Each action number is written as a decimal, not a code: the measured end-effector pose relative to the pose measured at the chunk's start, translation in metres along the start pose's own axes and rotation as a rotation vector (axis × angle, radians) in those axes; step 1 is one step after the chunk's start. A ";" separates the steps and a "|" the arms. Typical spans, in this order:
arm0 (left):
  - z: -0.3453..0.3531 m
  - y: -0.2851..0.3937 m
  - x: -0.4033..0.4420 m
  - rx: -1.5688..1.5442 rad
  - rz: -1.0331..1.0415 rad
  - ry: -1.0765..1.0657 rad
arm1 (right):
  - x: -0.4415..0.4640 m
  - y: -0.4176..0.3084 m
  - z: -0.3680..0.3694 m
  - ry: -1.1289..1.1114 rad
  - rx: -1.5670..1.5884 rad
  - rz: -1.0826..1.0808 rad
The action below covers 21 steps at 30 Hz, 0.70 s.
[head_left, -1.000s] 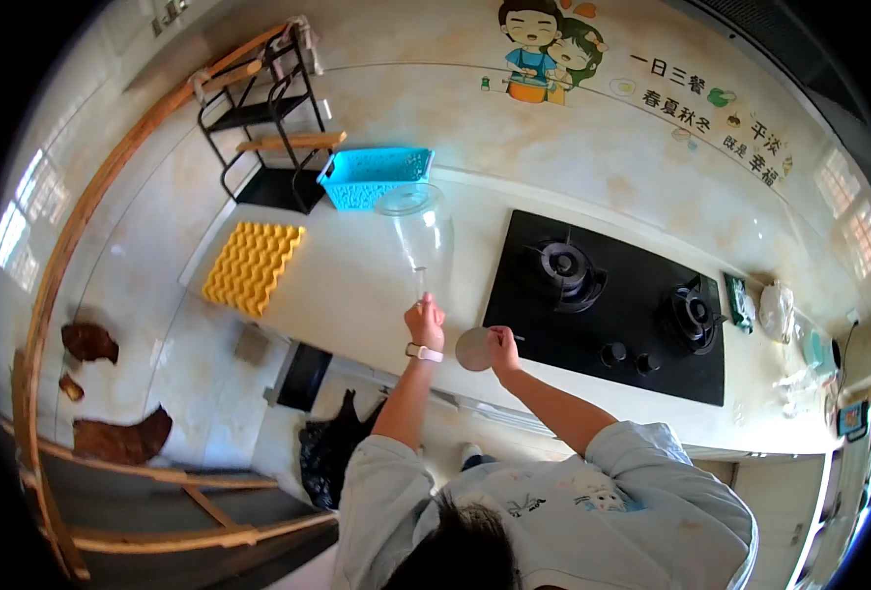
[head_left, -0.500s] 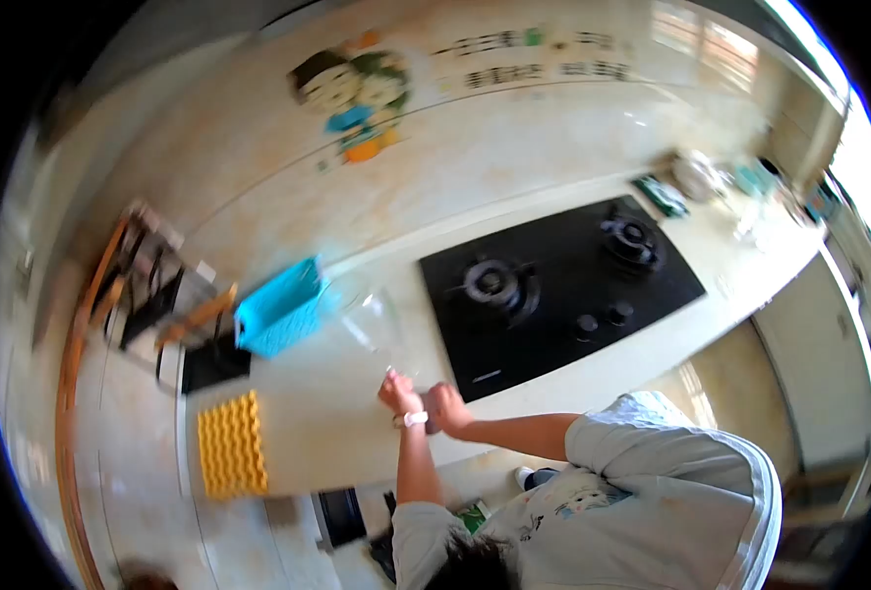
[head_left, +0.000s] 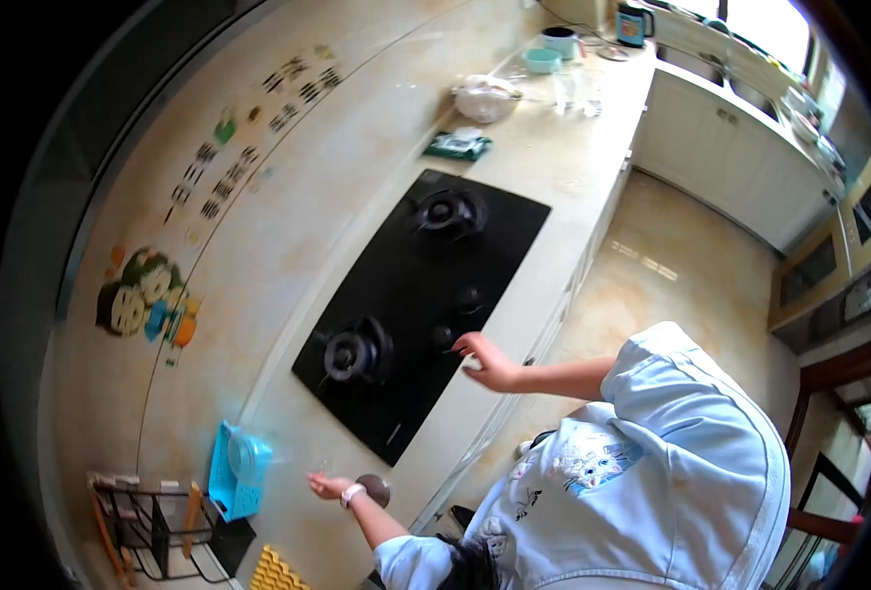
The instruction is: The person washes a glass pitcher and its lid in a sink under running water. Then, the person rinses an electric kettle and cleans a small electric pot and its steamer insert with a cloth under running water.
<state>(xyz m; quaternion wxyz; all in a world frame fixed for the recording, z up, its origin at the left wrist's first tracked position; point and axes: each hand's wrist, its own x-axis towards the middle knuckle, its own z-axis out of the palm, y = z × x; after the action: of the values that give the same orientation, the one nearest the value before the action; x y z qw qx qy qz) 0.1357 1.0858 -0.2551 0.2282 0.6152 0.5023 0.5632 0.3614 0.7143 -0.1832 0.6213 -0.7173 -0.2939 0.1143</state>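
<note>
My left hand [head_left: 328, 485], wearing a pale wristband, is over the counter near the stove's front-left corner. Its fingers are curled together; a faint clear shape shows at the fingertips, too small to name. Beside that wrist sits a brown, round thing [head_left: 377, 489], partly hidden by the arm. My right hand [head_left: 490, 365] hangs near the front edge of the black gas stove [head_left: 396, 295], fingers apart with nothing visible in them. Close to its fingertips is a stove knob [head_left: 442, 336]. A clear rounded thing [head_left: 249, 454] stands against the blue basket [head_left: 227, 487].
A yellow egg tray [head_left: 276, 570] and a black rack [head_left: 160, 531] are at the lower left. Beyond the stove lie a green packet [head_left: 458, 146], a white plastic bag [head_left: 486, 98], a teal bowl [head_left: 542, 61] and a kettle [head_left: 634, 25]. A sink [head_left: 689, 65] is farther back.
The view has turned toward the sink side. My right hand has left the brown round thing beside my left wrist and moved toward the stove knobs. My left hand stays over the counter.
</note>
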 end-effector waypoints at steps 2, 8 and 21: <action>-0.011 0.018 -0.013 -0.005 -0.105 -0.037 | -0.010 0.017 -0.070 0.173 -0.017 0.062; -0.023 0.029 -0.029 0.429 -0.288 0.088 | -0.071 0.081 -0.302 0.548 -0.068 0.266; 0.110 0.286 -0.303 0.607 0.505 0.096 | -0.247 0.153 -0.614 1.228 -0.027 0.477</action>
<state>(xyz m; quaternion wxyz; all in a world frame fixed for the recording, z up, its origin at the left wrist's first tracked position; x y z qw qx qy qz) 0.3823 0.7405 -0.1824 -0.1336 0.7318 0.4890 0.4556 0.5311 0.0608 -0.2559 0.6247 -0.7052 0.2796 -0.1850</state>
